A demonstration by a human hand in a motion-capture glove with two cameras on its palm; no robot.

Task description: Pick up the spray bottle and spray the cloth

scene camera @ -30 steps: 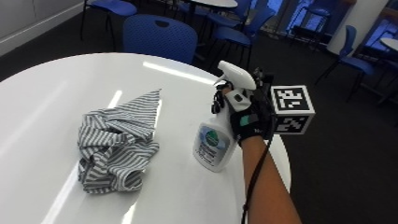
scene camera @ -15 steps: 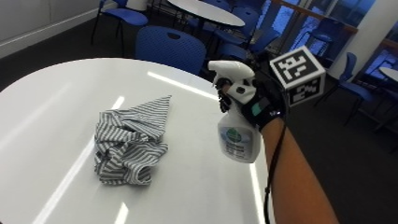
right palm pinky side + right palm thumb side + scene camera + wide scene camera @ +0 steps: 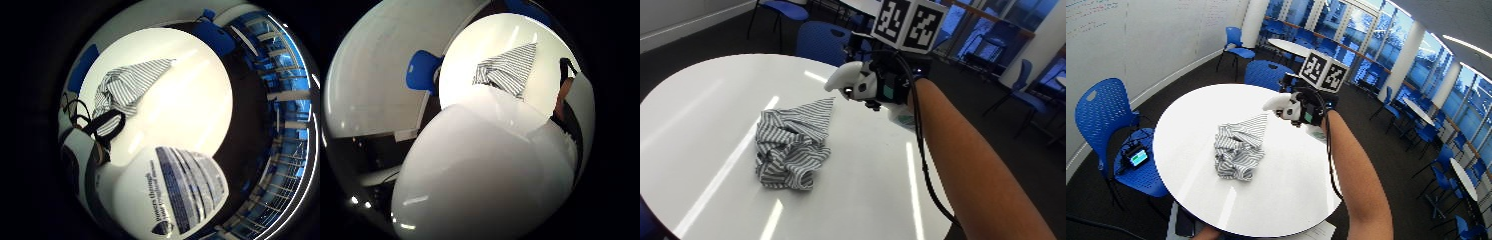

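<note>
A white spray bottle (image 3: 848, 80) is held up over the far right side of the round white table (image 3: 700, 100). My gloved right hand (image 3: 891, 86) grips it around the neck. Its nozzle faces the grey-and-white striped cloth (image 3: 793, 145), which lies crumpled on the middle of the table, to the left of and below the bottle. My forearm hides most of the bottle's body (image 3: 903, 119). The printed label (image 3: 185, 195) and the white body (image 3: 485, 175) sit close to my palm, with the cloth (image 3: 127, 87) on the table beyond. In the wide outside view the hand (image 3: 1309, 107) is above the cloth (image 3: 1240, 150).
Blue chairs (image 3: 1106, 120) stand around the table, one (image 3: 826, 42) right behind its far edge. A small device (image 3: 1138, 157) lies on a chair seat at the left. More tables and chairs (image 3: 1419, 125) fill the room by the windows.
The hand has raised the bottle off the table, so the nozzle is now higher and turned towards the cloth. The outside camera has shifted too. The cloth lies as before.
</note>
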